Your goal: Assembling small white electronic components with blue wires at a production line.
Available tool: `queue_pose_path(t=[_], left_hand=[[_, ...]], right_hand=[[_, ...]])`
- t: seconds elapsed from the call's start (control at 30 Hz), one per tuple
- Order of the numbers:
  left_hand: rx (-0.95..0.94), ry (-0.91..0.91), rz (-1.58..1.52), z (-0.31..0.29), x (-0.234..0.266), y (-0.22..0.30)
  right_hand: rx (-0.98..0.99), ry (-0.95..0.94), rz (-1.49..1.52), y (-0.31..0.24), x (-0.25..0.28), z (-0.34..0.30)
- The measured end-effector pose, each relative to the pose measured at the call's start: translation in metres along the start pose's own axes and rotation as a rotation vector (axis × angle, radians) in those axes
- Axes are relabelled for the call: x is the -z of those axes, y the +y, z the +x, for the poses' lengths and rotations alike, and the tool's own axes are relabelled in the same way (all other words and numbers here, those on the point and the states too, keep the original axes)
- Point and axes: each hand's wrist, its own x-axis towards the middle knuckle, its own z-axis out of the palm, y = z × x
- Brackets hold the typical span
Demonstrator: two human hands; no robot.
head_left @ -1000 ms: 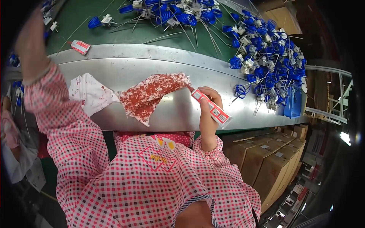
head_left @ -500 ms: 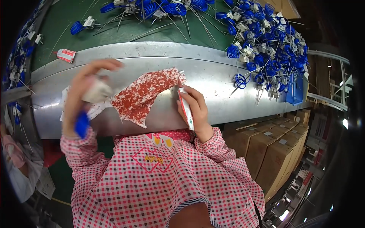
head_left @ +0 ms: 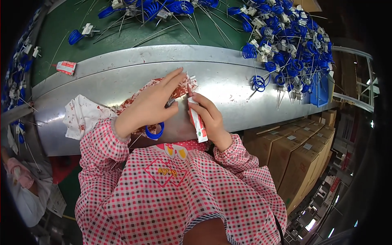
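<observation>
My left hand (head_left: 153,100) reaches over a white cloth stained with red (head_left: 134,97), thumb bent below its long fingers. It grips a part with a blue wire coil (head_left: 155,131) that hangs below the palm; a grey bit shows by the thumb, and the rest is hidden. In my right hand (head_left: 211,119) is a white and red squeeze tube (head_left: 197,122), fingers wrapped round it. The tube's red nozzle points up and away, close to my left fingertips and a small white piece at the cloth's far right end.
Blue-coiled parts with white blocks and thin rods are heaped at the far right (head_left: 286,53) and on the green surface (head_left: 155,10). A second tube (head_left: 66,67) lies at left, near a crumpled stained cloth (head_left: 81,116). Cardboard boxes (head_left: 298,157) stand at right.
My left hand has swung right and down from above the cloth's left side, carrying the blue-coiled part to the tube's nozzle. My right hand has stayed nearly in place with the tube.
</observation>
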Motion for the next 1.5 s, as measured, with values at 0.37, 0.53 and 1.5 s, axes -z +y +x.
queue_pose_path(t=[0.37, 0.53, 1.5], left_hand=[[-0.113, -0.17, 0.095, 0.01, 0.002, 0.001], [-0.079, -0.219, 0.284, 0.01, 0.0, 0.019], [-0.066, -0.337, 0.23, 0.008, 0.017, 0.017]], right_hand=[[0.003, 0.003, 0.038, 0.003, 0.001, 0.002], [0.017, -0.018, 0.043, 0.007, 0.006, -0.003], [-0.902, 0.255, 0.872, 0.007, 0.023, -0.006]])
